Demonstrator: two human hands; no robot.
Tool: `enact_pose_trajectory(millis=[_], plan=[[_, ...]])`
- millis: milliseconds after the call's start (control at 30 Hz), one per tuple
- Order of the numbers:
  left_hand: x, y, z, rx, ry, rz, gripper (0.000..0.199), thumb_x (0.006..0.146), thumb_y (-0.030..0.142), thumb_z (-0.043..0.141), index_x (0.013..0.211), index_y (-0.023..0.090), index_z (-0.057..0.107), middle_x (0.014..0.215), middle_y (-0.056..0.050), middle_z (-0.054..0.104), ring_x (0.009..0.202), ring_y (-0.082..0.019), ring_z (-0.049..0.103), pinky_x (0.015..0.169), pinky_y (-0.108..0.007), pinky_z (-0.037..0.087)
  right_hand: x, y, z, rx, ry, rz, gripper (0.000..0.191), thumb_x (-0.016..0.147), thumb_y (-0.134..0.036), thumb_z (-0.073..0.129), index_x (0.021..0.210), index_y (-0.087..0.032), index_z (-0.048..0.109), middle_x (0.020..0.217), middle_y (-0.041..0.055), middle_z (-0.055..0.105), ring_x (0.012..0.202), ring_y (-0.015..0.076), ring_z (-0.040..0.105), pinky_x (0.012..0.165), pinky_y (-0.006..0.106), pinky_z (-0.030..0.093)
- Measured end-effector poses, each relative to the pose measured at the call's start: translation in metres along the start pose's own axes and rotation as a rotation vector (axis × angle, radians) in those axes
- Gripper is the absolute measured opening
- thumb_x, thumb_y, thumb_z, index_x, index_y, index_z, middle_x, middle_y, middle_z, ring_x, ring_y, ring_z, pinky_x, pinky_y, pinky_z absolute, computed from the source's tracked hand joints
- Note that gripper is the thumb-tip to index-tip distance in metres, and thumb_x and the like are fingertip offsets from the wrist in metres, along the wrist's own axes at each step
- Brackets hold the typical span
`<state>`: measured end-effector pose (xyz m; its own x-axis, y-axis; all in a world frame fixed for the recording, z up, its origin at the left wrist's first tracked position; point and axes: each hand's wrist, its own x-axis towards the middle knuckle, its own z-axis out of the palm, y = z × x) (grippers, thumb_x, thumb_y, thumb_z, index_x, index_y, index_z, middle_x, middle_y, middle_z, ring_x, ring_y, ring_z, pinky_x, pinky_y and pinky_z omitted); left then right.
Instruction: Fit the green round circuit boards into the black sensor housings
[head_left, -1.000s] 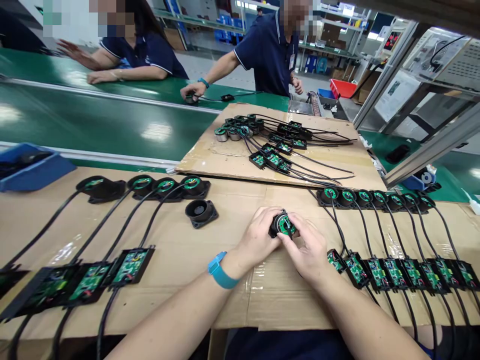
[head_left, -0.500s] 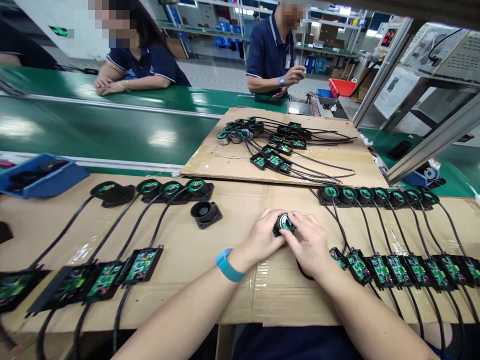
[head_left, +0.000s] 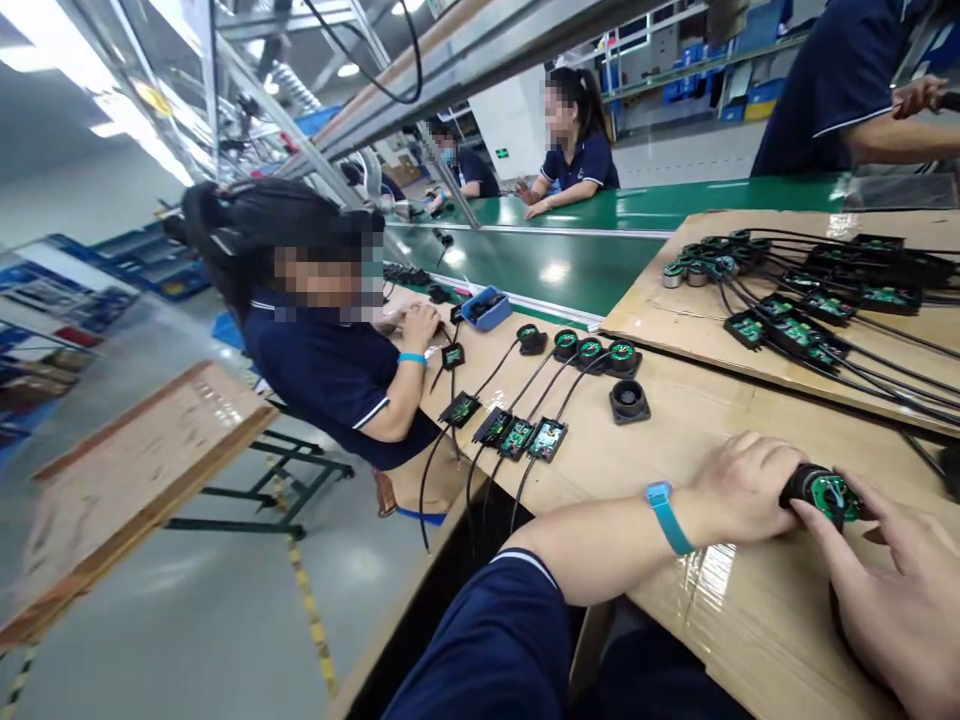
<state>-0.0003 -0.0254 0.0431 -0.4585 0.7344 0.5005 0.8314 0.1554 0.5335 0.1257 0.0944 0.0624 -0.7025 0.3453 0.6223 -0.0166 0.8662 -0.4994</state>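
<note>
Between my two hands is a round black housing with a green circuit board (head_left: 831, 494) in its open top. My left hand (head_left: 754, 487) wears a teal wrist strap and grips the housing's left side. From the right, the thumb and fingers of my right hand (head_left: 900, 565) close around it. A black cable runs down from it, partly behind my right hand. Left of my hands, an open square-based black housing (head_left: 628, 402) rests on the cardboard. Beyond it stand several housings with green boards (head_left: 591, 350), wired to black boxes with circuit boards (head_left: 517, 436).
A co-worker (head_left: 322, 330) sits at the left of the same bench, bent over parts. A blue bin (head_left: 485, 309) stands near the green conveyor (head_left: 555, 262). A raised cardboard sheet (head_left: 652, 310) carries wired boards at the back right. Other people are across the conveyor.
My view has swung to the left, so the co-worker and floor now show and the right-hand row of housings is mostly out of sight. Both hands still hold the housing.
</note>
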Motion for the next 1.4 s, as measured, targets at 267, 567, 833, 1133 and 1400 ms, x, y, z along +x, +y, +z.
enact_pose_trajectory(millis=[267,567,833,1133,1400], plan=[[-0.004,0.008,-0.009,-0.271,-0.006,-0.048,0.035,0.082,0.015,0.064,0.116,0.020,0.057,0.113,-0.011,0.066,0.108,-0.028,0.062,0.100,-0.046,0.053,0.010,-0.020,-0.007,-0.030,-0.075,-0.089,0.037,0.092,-0.032,0.071,0.127,-0.020,0.068,0.115,0.0116,0.076,0.098,0.0275,0.069,0.090,0.045,0.057],[-0.010,0.005,-0.009,-0.176,0.091,-0.003,0.037,0.085,0.021,0.068,0.120,0.021,0.054,0.115,-0.010,0.066,0.107,-0.027,0.062,0.096,-0.045,0.054,0.007,-0.030,-0.011,0.027,-0.111,0.107,0.066,0.086,-0.039,0.079,0.143,-0.016,0.055,0.122,0.0158,0.071,0.109,0.0294,0.067,0.093,0.047,0.058],[-0.006,0.006,-0.011,-0.182,0.120,0.036,0.039,0.081,0.006,0.059,0.118,0.019,0.054,0.112,-0.010,0.065,0.107,-0.025,0.063,0.096,-0.043,0.055,0.012,-0.030,-0.014,0.027,-0.121,0.019,0.050,0.092,-0.026,0.072,0.139,-0.021,0.055,0.126,0.0144,0.071,0.113,0.0280,0.068,0.095,0.048,0.057],[-0.008,0.007,-0.011,-0.132,0.113,0.046,0.046,0.075,0.000,0.056,0.116,0.018,0.054,0.113,-0.010,0.065,0.109,-0.027,0.061,0.099,-0.044,0.053,0.014,-0.035,-0.015,0.066,-0.150,0.163,0.038,0.088,-0.024,0.074,0.124,-0.019,0.062,0.115,0.0088,0.075,0.103,0.0227,0.069,0.090,0.041,0.058],[-0.006,0.008,-0.011,-0.261,-0.012,-0.019,0.041,0.078,0.007,0.058,0.117,0.019,0.054,0.112,-0.009,0.065,0.106,-0.025,0.063,0.095,-0.042,0.055,0.013,-0.025,-0.013,0.096,-0.193,0.081,0.042,0.087,-0.023,0.075,0.128,-0.021,0.062,0.122,0.0104,0.073,0.107,0.0249,0.069,0.095,0.044,0.057]])
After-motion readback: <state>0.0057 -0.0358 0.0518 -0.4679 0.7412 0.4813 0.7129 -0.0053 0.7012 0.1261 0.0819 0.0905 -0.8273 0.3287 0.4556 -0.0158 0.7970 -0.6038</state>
